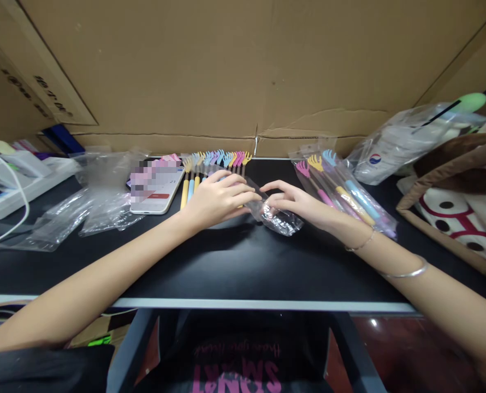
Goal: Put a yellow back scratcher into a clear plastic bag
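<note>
Crinkled clear plastic bag (278,217) at frame centre on the black tabletop (235,262); we see our left hand (218,199) and right hand (296,204) both pinching its mouth. Behind the left hand, a row of pastel hand-shaped plastic sticks (216,161). Right of centre, a filled clear packet of the same sticks (345,191). Left, a white phone (155,191).

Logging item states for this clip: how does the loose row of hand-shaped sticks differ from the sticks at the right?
The loose row of sticks lies unwrapped, many side by side, beyond the left hand. The bagged sticks are only a few, sealed in clear plastic, lying slantwise beside the right hand. Both have pastel hand-shaped heads.
</note>
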The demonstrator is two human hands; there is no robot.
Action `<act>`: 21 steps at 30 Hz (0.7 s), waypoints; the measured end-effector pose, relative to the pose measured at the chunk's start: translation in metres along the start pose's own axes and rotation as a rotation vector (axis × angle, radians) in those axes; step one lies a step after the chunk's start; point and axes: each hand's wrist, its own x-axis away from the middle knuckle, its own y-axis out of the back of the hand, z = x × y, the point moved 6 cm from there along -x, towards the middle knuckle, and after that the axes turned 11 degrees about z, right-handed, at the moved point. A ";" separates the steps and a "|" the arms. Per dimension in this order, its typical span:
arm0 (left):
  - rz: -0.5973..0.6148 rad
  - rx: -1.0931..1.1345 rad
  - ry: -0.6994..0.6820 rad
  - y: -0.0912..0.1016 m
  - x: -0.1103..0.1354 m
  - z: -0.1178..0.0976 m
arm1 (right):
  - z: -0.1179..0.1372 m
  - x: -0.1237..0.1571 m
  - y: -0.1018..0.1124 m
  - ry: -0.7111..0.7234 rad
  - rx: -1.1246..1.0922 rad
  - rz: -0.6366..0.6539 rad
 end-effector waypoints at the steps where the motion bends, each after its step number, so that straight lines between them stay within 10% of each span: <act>1: 0.011 0.003 0.004 -0.001 0.000 0.000 | -0.001 -0.001 -0.001 0.004 -0.003 0.010; 21: 0.128 0.087 -0.007 -0.016 0.003 -0.003 | -0.007 -0.005 -0.011 0.064 -0.119 0.062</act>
